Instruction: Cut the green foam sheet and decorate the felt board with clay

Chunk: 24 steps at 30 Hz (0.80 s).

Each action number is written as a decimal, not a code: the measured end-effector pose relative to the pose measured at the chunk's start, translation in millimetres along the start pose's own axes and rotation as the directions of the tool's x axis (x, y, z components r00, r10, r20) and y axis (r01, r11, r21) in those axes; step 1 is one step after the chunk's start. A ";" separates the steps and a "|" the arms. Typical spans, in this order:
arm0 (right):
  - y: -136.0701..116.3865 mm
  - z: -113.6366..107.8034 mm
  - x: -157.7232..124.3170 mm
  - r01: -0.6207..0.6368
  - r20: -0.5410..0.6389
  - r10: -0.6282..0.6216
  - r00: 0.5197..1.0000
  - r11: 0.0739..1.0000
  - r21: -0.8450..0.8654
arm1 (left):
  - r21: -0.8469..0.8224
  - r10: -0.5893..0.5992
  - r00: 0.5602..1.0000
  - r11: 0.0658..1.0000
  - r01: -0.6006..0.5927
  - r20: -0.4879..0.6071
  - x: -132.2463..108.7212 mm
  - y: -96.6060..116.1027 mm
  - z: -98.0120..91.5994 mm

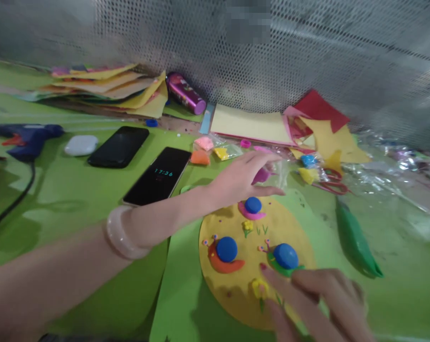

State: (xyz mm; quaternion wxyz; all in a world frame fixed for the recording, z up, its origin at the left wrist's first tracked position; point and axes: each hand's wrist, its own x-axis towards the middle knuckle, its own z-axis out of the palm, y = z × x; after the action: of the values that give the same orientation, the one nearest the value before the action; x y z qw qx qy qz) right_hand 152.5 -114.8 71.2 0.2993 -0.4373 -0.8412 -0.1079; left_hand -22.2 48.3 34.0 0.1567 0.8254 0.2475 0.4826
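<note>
My left hand reaches across the table, its fingers curled round a small purple lump of clay just beyond a yellow paper disc. On the disc sit three clay snails with blue shells, a pink one, an orange one and a green one, plus small clay flowers. My right hand rests at the disc's near right edge with fingers stretched out, its index fingertip close to the green snail. A pale bangle circles my left wrist.
Two dark phones, a white case and a blue glue gun lie at the left. Coloured paper stacks, a purple can, cream card, bagged clay pieces, red scissors and a green clay piece surround the disc.
</note>
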 end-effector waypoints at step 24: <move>93.5 25.5 73.9 0.047 -0.036 -0.038 0.999 0.955 0.292 | 0.092 -0.101 0.994 0.990 0.104 -0.038 -3.6 14.1 8.4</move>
State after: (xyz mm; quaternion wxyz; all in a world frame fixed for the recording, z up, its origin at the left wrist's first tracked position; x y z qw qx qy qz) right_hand 184.5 1.7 87.6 0.3712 -0.3682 -0.8524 0.0049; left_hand -12.7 34.5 34.4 0.1380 0.8099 0.3147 0.4754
